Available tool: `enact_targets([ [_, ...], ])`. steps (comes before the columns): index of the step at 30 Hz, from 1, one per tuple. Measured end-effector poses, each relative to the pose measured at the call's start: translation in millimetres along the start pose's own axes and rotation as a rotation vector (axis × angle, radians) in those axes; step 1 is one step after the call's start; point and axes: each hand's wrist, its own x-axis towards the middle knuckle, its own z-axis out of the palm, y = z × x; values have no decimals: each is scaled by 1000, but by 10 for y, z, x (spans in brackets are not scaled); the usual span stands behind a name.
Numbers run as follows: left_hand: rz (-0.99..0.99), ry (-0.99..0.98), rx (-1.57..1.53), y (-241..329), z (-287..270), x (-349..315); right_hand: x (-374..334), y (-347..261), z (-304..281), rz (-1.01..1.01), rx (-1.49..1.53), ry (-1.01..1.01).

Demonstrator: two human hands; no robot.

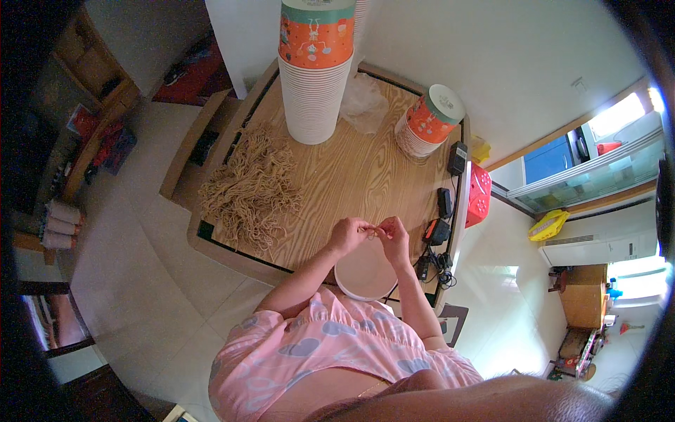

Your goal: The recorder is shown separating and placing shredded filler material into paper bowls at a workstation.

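Observation:
My left hand (349, 235) and my right hand (394, 237) meet at the front of the wooden table, fingertips pinched close together. A thin tan cord (373, 233) seems to pass between them, small and partly hidden by the fingers. Just below the hands, between my forearms, a round white paper bucket (365, 273) rests against my body; its pale round face is toward me. To the left lies a loose heap of tan twisted cords (254, 191). Behind it a tall stack of white paper buckets (316, 98) rises, the top one showing orange and green print.
A shorter stack of orange printed buckets (430, 125) stands at the back right, near a crumpled clear plastic bag (364, 105). Black power adapters and cables (439, 232) line the table's right edge. A red plastic stool (478, 197) stands beyond. Cardboard (184, 158) sits beside the left edge.

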Motion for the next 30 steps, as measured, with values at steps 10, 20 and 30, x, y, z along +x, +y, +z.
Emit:
enact_targets([
  [10,-101,28,-109,14,40,18,-7,-16,-2,-17,-73,-5],
  [20,-196,-170,-483,-361,126,71,-4,-39,23,-25,-46,-6],
  [30,-512,-381,-1029,-298,-1,97,24,32,-18,1,29,-25],
])
